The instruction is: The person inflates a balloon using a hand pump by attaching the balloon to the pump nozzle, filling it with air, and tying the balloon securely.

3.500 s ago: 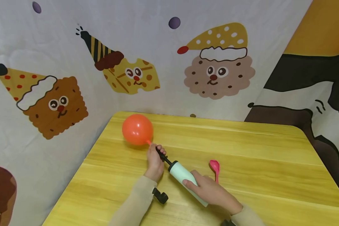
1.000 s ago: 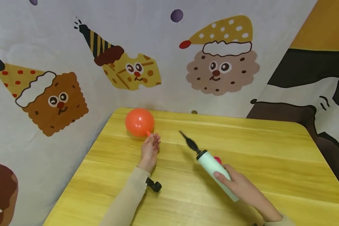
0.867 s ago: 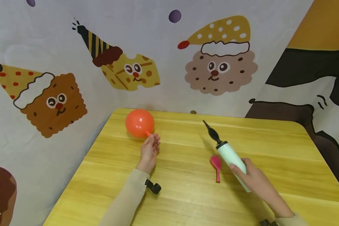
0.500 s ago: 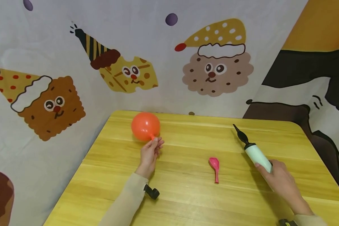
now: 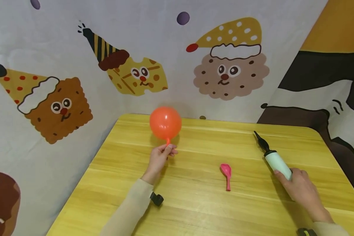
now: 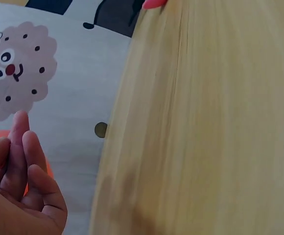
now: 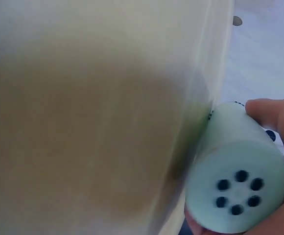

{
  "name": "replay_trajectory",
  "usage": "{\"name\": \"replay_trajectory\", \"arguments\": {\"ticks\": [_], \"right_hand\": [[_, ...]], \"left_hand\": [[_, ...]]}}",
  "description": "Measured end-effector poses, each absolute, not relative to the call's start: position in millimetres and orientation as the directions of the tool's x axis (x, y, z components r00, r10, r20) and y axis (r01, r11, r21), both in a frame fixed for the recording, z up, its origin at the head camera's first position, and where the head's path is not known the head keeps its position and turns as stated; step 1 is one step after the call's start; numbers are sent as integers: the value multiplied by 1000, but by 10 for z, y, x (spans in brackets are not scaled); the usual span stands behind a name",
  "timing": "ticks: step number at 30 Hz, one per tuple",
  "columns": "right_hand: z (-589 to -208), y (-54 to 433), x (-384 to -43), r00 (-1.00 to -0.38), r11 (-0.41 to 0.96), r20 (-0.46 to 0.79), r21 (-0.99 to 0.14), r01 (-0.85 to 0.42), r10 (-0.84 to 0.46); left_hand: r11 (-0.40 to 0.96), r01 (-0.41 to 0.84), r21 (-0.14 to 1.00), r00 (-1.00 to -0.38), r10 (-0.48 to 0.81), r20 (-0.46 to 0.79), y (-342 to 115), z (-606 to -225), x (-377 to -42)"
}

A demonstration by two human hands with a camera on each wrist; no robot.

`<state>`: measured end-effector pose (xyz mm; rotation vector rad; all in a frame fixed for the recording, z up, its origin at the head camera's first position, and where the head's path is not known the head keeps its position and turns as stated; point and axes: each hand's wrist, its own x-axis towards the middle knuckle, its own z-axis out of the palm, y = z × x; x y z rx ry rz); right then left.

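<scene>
An inflated orange balloon [image 5: 165,123] stands above the far left part of the table, its neck down. My left hand [image 5: 160,159] pinches that neck between thumb and finger; in the left wrist view the hand [image 6: 24,186] hides most of the balloon. Over the right side of the table, my right hand [image 5: 302,188] grips a mint green balloon pump [image 5: 278,164] with a black nozzle pointing away and left. The right wrist view shows the round end of the pump [image 7: 237,188] with several dark holes. Between the hands lies a flat pink balloon [image 5: 226,175].
The wooden table [image 5: 194,206] has a far edge close to a white cloth backdrop [image 5: 171,42] printed with cartoon biscuits and cheese. Black wrist camera mounts [image 5: 157,199] stick out from the sleeves.
The pump nozzle has come away from the orange balloon, and my right hand has carried the pump to the right. My left hand has shifted right and raised the balloon upright.
</scene>
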<state>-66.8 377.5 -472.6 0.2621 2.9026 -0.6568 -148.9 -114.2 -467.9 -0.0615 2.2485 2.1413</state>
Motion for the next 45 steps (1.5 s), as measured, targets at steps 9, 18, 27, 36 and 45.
{"name": "replay_trajectory", "arguments": {"ticks": [9, 18, 27, 36, 45], "right_hand": [[-4610, 3681, -619, -984, 939, -94, -300, 171, 149], [-4178, 2586, -524, -971, 882, 223, -437, -176, -83], [-4257, 1791, -817, -970, 620, 117, -751, -227, -214], [-4409, 1353, -1096, -968, 405, -84, -914, -19, -236], [-4432, 1188, -1175, -979, 285, -63, -959, 5, -194]], "left_hand": [[149, 37, 988, -998, 59, 28, -1069, -4592, -1474], [138, 100, 985, -992, 93, 88, -946, -4536, -1379], [105, 105, 989, -983, 164, 87, -579, -4681, -1264], [29, 68, 997, -984, 168, 63, -332, -4751, -1172], [9, 64, 998, -990, 129, 62, -262, -4806, -1161]]}}
